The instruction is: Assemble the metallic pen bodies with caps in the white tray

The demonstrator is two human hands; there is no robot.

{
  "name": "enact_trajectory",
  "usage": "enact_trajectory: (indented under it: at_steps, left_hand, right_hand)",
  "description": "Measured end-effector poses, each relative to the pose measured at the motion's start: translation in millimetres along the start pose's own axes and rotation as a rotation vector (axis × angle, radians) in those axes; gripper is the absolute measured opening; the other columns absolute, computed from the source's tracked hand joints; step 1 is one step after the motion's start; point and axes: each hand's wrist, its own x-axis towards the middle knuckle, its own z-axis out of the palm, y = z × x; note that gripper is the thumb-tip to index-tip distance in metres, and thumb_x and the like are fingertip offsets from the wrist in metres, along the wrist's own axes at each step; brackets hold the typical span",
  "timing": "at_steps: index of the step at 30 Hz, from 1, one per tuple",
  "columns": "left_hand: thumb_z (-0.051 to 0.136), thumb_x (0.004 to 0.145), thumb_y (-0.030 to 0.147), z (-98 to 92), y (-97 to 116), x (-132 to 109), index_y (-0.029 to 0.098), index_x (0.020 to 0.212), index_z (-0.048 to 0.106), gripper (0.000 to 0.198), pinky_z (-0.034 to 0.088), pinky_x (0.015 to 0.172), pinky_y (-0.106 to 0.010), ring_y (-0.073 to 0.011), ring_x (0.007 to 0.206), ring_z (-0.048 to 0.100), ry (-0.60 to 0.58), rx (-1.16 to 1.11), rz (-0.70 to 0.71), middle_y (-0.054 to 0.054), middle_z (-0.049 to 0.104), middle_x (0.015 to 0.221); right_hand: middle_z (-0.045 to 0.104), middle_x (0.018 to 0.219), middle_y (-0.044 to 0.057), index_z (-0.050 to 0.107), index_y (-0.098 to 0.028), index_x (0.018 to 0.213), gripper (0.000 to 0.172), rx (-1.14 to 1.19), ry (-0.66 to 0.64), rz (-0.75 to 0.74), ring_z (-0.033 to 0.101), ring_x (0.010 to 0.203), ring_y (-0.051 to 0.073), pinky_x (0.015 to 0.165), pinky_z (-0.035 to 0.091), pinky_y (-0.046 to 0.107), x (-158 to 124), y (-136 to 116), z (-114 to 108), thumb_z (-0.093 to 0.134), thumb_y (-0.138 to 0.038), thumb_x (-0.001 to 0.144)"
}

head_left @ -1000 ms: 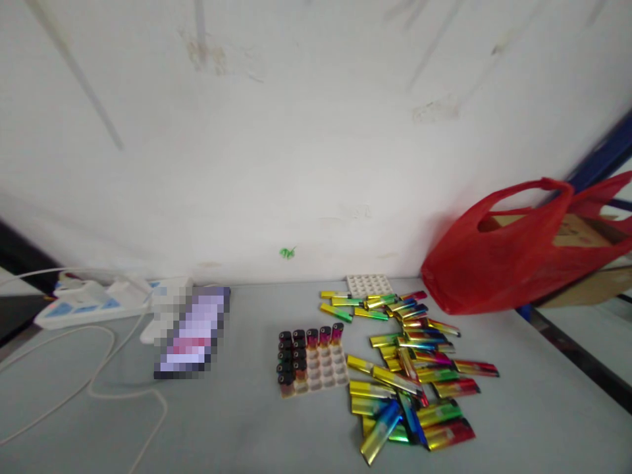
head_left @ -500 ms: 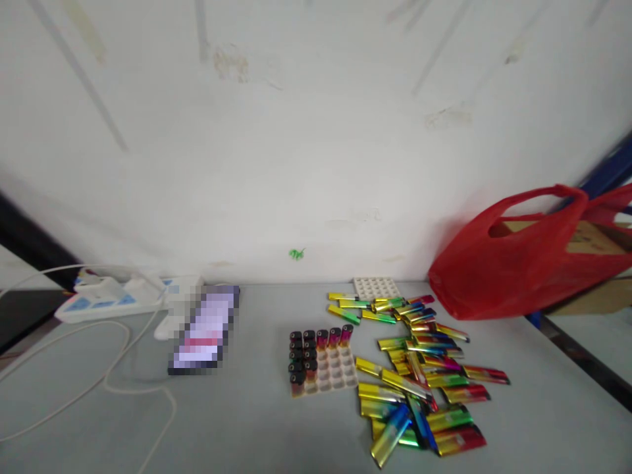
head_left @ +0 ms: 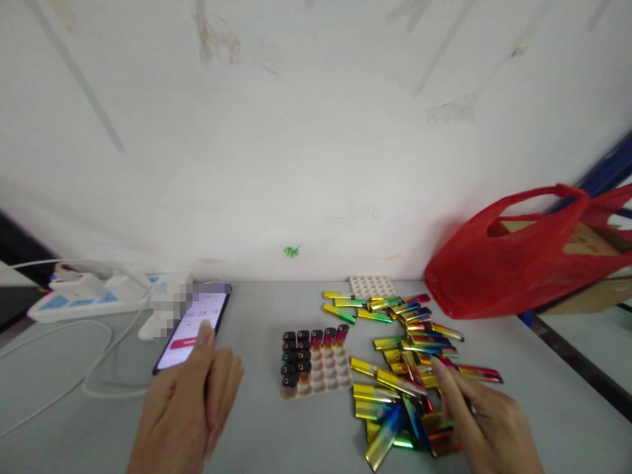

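My left hand (head_left: 190, 401) is closed in the lower left, its fingers curled and its thumb pointing up in front of the phone (head_left: 195, 329); nothing shows in it. My right hand (head_left: 486, 415) is closed over the right side of a loose pile of shiny lighters (head_left: 402, 382). Its fingers are curled, and whatever they hold, if anything, is hidden. The lighters are yellow, green, blue and red. Between the hands stands a white tray of round-cornered pockets (head_left: 333, 378). Upright lighters with dark tops (head_left: 296, 355) fill its left columns and back row; its other visible pockets are bare.
A second white tray (head_left: 372, 286) lies by the wall behind the lighters. At the back right sits a red plastic bag (head_left: 498, 276) with cardboard inside. A white power strip (head_left: 103, 296) and loose white cables (head_left: 106, 342) occupy the left.
Both hands have come into view from below, the left near the phone and the right over the lighters. The view has shifted slightly; the trays and lighters look unmoved.
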Motion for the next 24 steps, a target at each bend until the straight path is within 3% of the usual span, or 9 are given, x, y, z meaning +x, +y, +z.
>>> enact_trajectory:
  at_steps: [2,4,7,9,11,17,22,24]
  left_hand:
    - [0.055,0.11,0.06,11.2,0.4,29.1,0.023,0.052,0.04,0.07,0.033,0.043,-0.027,-0.014,0.045,0.032,0.073,-0.011,0.071,0.004,0.036,0.047]
    - [0.058,0.109,0.062,19.6,-4.2,48.8,0.023,0.068,0.058,0.057,0.03,0.043,-0.025,-0.0138,0.047,0.038,0.074,0.039,0.115,0.005,0.044,0.052]
    - [0.064,0.109,0.054,24.3,-18.6,60.6,0.023,0.101,0.067,0.032,0.054,0.064,-0.029,-0.0184,0.075,0.064,0.016,0.001,0.208,0.0,0.069,0.091]
    - [0.059,0.113,0.052,22.1,-28.9,61.1,0.023,0.115,0.067,0.03,0.057,0.089,-0.035,-0.0234,0.103,0.068,-0.013,0.032,0.258,-0.004,0.072,0.111]
    - [0.051,0.117,0.053,17.4,-37.0,60.1,0.024,0.125,0.066,0.034,0.052,0.102,-0.04,-0.0263,0.118,0.066,-0.058,0.098,0.283,-0.006,0.072,0.121]
    - [0.038,0.119,0.059,7.8,-47.9,62.1,0.023,0.127,0.068,0.047,0.047,0.106,-0.046,-0.0299,0.12,0.065,-0.137,0.17,0.294,-0.008,0.073,0.125]
    - [0.038,0.119,0.058,7.7,-47.0,57.2,0.024,0.13,0.067,0.046,0.045,0.107,-0.045,-0.0292,0.118,0.064,-0.195,0.186,0.267,-0.008,0.072,0.124]
    - [0.038,0.119,0.057,7.9,-45.4,53.3,0.025,0.132,0.066,0.045,0.044,0.108,-0.043,-0.0285,0.118,0.063,-0.226,0.195,0.257,-0.008,0.071,0.125]
  right_hand:
    - [0.07,0.071,0.002,0.07,-0.024,0.079,0.046,-0.035,-0.094,-0.126,0.069,0.06,0.019,0.06,0.054,0.026,3.7,6.8,0.4,0.053,-0.05,0.113]
    - [0.077,0.094,0.006,0.076,-0.026,0.101,0.029,-0.043,-0.173,-0.199,0.078,0.082,0.022,0.074,0.062,0.028,7.2,10.2,-0.3,0.055,-0.042,0.112]
    - [0.075,0.119,0.009,0.075,-0.031,0.123,0.021,-0.062,-0.267,-0.223,0.079,0.106,0.026,0.09,0.066,0.034,9.3,12.2,0.1,0.059,-0.037,0.11]
    - [0.073,0.122,0.01,0.076,-0.033,0.122,0.02,-0.082,-0.298,-0.227,0.078,0.108,0.029,0.092,0.067,0.039,9.4,16.0,3.2,0.063,-0.037,0.109]
    - [0.072,0.118,0.01,0.078,-0.032,0.117,0.017,-0.094,-0.299,-0.248,0.077,0.107,0.03,0.091,0.067,0.042,9.7,24.0,8.1,0.066,-0.036,0.107]
    - [0.077,0.111,0.008,0.078,-0.032,0.111,0.015,-0.058,-0.296,-0.201,0.076,0.104,0.03,0.092,0.064,0.043,11.6,43.4,16.3,0.064,-0.036,0.108]
    - [0.077,0.122,0.008,0.074,-0.03,0.127,0.025,0.188,-0.329,-0.004,0.075,0.112,0.029,0.088,0.063,0.034,19.3,7.7,2.3,0.063,-0.045,0.109]
    - [0.078,0.123,0.008,0.076,-0.029,0.127,0.029,0.337,-0.299,0.065,0.073,0.114,0.029,0.094,0.059,0.035,29.1,-13.7,1.2,0.07,-0.047,0.105]
